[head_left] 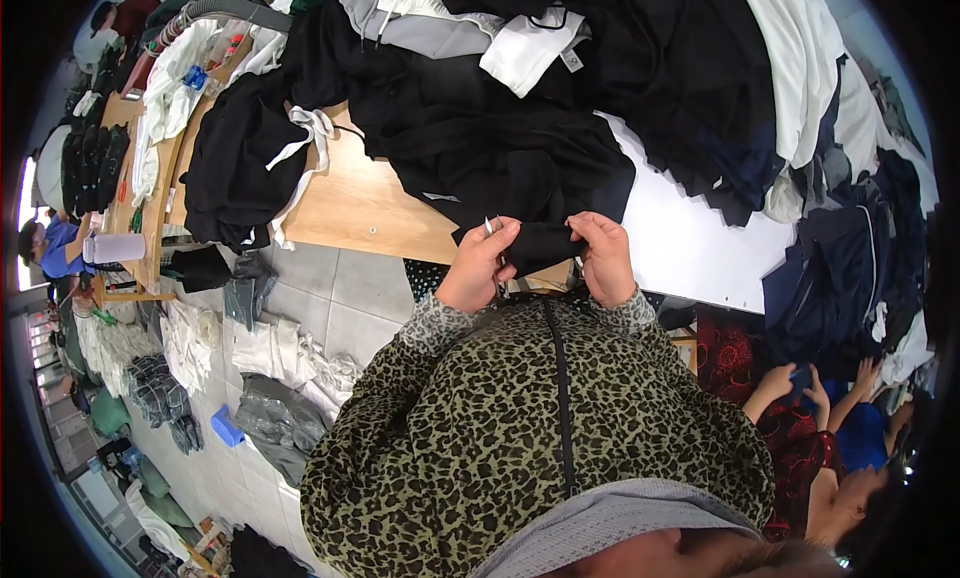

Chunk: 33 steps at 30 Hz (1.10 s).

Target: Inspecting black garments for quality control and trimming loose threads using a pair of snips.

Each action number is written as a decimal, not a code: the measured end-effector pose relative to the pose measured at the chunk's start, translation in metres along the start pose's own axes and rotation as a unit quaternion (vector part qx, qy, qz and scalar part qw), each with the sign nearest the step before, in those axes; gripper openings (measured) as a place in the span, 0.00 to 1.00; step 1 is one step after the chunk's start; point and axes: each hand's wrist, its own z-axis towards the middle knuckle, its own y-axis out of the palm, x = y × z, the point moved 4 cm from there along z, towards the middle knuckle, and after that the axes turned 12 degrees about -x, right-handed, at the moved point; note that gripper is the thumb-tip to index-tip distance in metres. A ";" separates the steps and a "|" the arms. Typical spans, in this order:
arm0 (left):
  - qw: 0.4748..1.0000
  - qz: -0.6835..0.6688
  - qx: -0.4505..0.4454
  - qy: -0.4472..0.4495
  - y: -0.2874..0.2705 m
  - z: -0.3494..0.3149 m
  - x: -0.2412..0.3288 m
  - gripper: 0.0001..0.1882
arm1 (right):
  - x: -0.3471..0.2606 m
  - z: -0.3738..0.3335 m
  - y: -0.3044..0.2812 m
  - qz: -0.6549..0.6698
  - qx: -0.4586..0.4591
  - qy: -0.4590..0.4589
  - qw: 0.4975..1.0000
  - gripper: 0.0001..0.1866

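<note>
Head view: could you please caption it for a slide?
Both hands, left and right, pinch black fabric at a garment-piled table.

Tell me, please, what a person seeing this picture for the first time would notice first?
First, the two hands in the middle: the left hand holds small metal snips against a black garment, and the right hand pinches the same cloth. Behind them, a big heap of black clothes covers the wooden table. Below, leopard-print sleeves fill the foreground, and bundles of grey clothes lie on the tiled floor at the left.
</note>
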 end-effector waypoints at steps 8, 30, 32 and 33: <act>0.966 -0.005 0.223 0.131 -0.068 -0.027 0.039 0.07 | -0.017 0.001 -0.041 -0.107 0.052 -0.086 0.989 0.05; 0.626 0.756 0.096 0.166 -0.059 -0.009 0.007 0.16 | 0.055 -0.001 0.004 -0.445 -0.138 -0.027 0.885 0.16; 0.637 0.739 0.099 0.196 -0.064 -0.006 0.006 0.12 | 0.060 0.001 0.005 -0.479 -0.141 -0.025 0.866 0.18; 0.637 0.739 0.097 0.195 -0.061 -0.006 0.007 0.12 | 0.061 0.002 0.007 -0.512 -0.145 -0.022 0.847 0.20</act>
